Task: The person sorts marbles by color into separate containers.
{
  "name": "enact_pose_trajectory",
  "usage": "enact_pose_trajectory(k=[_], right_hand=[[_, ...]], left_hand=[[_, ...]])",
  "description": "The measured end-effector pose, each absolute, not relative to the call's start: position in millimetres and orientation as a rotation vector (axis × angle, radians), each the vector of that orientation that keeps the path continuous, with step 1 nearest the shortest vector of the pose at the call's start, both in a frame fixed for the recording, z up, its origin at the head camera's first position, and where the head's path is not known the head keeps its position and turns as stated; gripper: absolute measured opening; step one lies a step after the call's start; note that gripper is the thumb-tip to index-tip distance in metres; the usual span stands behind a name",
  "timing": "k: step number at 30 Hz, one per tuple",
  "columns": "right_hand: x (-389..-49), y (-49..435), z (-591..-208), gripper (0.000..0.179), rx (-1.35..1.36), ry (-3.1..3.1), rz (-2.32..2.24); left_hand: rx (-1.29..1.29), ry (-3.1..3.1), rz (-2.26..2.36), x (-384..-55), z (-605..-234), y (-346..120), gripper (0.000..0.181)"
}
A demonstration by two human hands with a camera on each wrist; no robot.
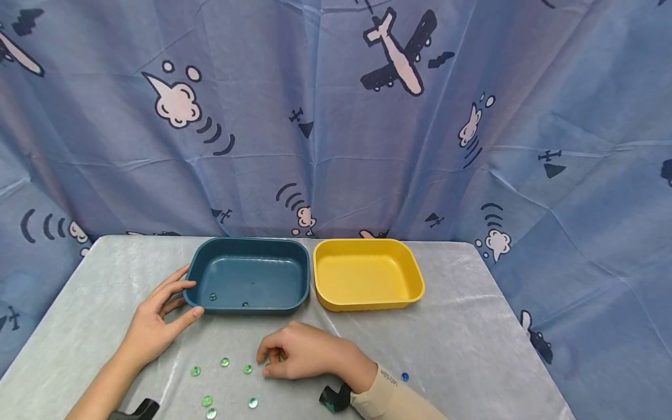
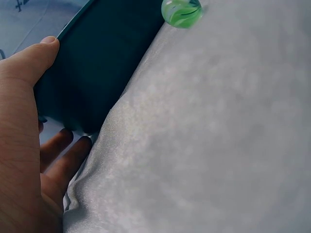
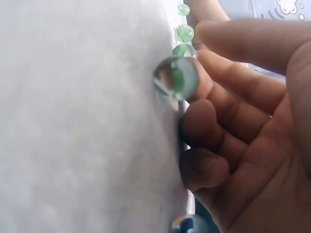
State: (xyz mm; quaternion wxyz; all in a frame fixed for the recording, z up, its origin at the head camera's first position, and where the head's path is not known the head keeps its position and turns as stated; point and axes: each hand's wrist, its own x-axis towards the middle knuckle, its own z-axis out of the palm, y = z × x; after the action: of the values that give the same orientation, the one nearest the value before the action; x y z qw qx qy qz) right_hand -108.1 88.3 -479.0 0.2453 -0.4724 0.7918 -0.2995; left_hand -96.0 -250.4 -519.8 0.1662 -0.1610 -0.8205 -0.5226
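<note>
My left hand (image 1: 151, 328) grips the near left corner of a dark teal plastic bin (image 1: 247, 311), thumb on the front side and fingers around the left end. In the left wrist view, the thumb touches its rim. Two small green marbles (image 1: 213, 296) lie inside. My right hand (image 1: 307, 351) hovers low over the cloth with bent fingers, a gap between thumb and index finger, and nothing visibly held. Just left of its fingertips sits a green marble (image 1: 248, 368). Several other clear green marbles (image 1: 195, 371) lie farther left and nearer the front.
A yellow bin (image 1: 368, 307) stands close beside the teal one. One blue marble (image 1: 405, 377) rests right of my right wrist. Grey cloth (image 1: 472, 350) covers the table, and a blue printed curtain (image 1: 336, 116) hangs behind it.
</note>
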Motion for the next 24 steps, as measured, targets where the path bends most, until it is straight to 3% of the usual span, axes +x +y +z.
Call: enact_pose_trajectory(k=[24], right_hand=[[-107.0,85.2,-479.2,0.005,-1.318,2.204,-0.763]], left_hand=[[-0.452,-2.353,-1.492,-96.4,-518.6,-251.8,0.055]])
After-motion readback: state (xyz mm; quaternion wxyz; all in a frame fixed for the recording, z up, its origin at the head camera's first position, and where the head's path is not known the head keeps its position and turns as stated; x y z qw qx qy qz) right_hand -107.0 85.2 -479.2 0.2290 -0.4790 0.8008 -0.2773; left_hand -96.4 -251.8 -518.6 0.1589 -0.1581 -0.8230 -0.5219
